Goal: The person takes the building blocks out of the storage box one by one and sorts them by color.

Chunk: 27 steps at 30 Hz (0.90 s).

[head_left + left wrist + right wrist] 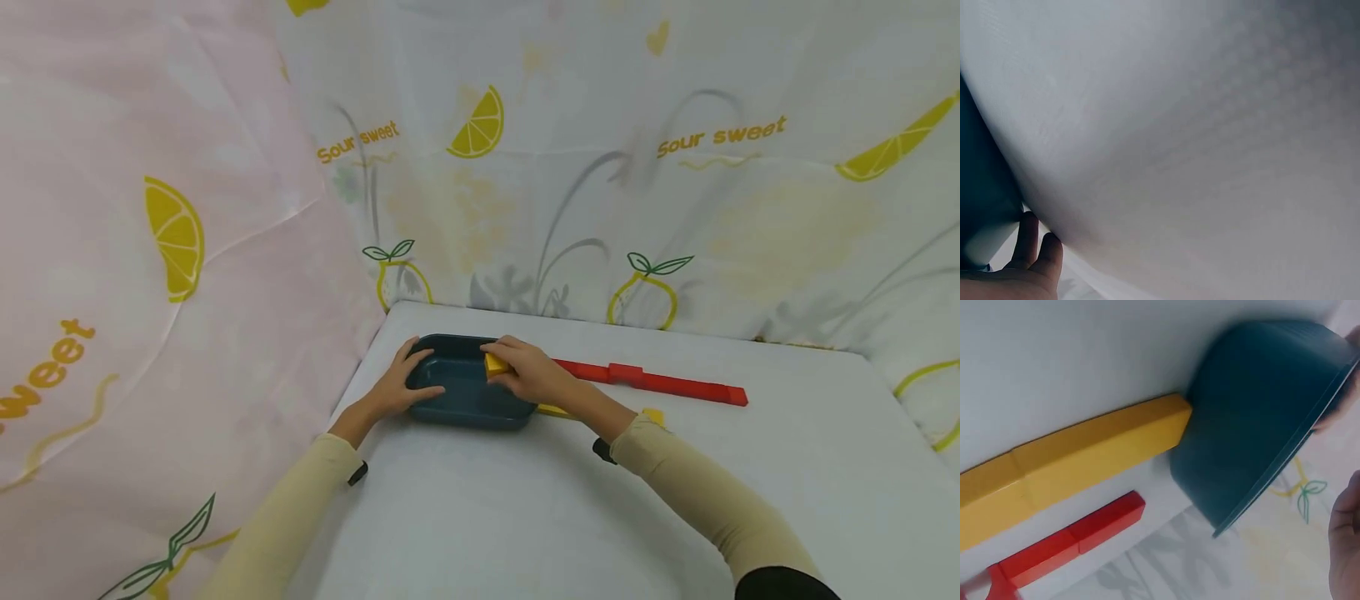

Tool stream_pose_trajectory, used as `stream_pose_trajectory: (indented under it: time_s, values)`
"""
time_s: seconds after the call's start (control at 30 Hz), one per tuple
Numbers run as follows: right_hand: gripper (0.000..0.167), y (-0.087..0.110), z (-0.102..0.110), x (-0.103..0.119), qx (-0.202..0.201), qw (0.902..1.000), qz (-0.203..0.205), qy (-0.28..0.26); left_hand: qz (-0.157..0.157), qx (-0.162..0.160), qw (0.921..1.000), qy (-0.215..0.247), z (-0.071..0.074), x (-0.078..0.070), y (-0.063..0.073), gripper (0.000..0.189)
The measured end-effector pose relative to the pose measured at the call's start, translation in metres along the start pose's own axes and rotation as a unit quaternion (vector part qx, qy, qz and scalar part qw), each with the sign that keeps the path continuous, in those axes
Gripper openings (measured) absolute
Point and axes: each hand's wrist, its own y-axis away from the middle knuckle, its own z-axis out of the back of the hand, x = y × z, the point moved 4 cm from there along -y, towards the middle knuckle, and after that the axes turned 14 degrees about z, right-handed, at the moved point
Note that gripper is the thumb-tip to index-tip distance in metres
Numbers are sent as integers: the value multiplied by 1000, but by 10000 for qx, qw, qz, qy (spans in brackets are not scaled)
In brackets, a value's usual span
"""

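Observation:
A dark teal plastic basin (467, 418) with a rounded rectangular rim stands on the white table. At its left end, my left hand (392, 388) holds the rim, thumb reaching over the inside and fingers spread along the edge. The left wrist view catches two fingers (1047, 259) beside the basin's outer wall. My right hand (534, 372) pinches a small yellow block (496, 367) over the basin's right side. Most of that block is covered by the hand. In the right wrist view, part of the right hand (1344, 544) shows at the edge.
A long yellow bar (1079, 465) lies on the table with one end against the basin's right wall, partly under my right forearm. Behind it runs a long red bar (678, 385) with a raised middle piece. Printed lemon cloth (525, 217) hangs behind and to the left.

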Motion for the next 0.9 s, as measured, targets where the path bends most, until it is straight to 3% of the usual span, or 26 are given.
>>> stream_pose_trajectory:
  time_s: [0.2, 0.47, 0.9]
  values:
    - [47, 22, 15, -4, -129, 9998, -98, -103, -62, -7, 10000, 15, -2, 0, -1, 86]
    - [38, 60, 39, -16, -581, 9945, -679, -546, -62, -70, 9999, -57, 0, 1, 0, 86]
    - [34, 126, 63, -33, -466, 9852, -1609, -374, -97, -60, 9999, -26, 1, -1, 1, 85]
